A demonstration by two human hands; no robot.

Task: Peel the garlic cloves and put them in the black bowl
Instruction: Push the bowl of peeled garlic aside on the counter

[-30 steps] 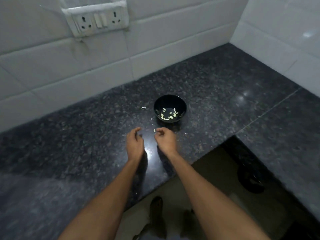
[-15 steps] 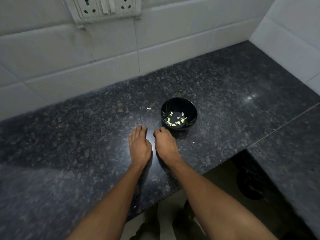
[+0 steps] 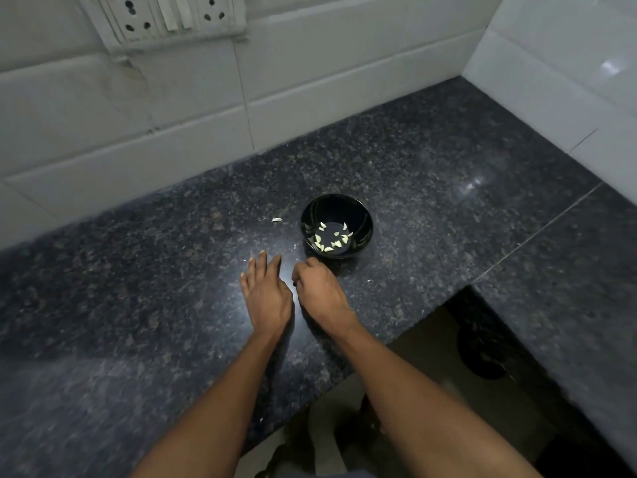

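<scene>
The black bowl point(image 3: 362, 218) stands on the dark granite counter point(image 3: 144, 305) and holds several peeled garlic cloves point(image 3: 330, 239). My left hand point(image 3: 267, 293) lies flat on the counter with its fingers stretched forward, left of the bowl. My right hand point(image 3: 319, 291) sits beside it, just in front of the bowl, with its fingers curled under. Nothing shows in its grip, and the fingertips are hidden. A small white garlic piece point(image 3: 276, 219) lies on the counter left of the bowl.
Tiny white peel scraps point(image 3: 369, 281) dot the counter near the bowl. White tiled walls close off the back and right, with a socket panel point(image 3: 172, 19) above. The counter's front edge drops to a dark gap point(image 3: 482, 339) at the lower right.
My left hand went from curled to flat on the counter. The white bit at my right fingertips a second ago is no longer visible. The view moved closer and downward.
</scene>
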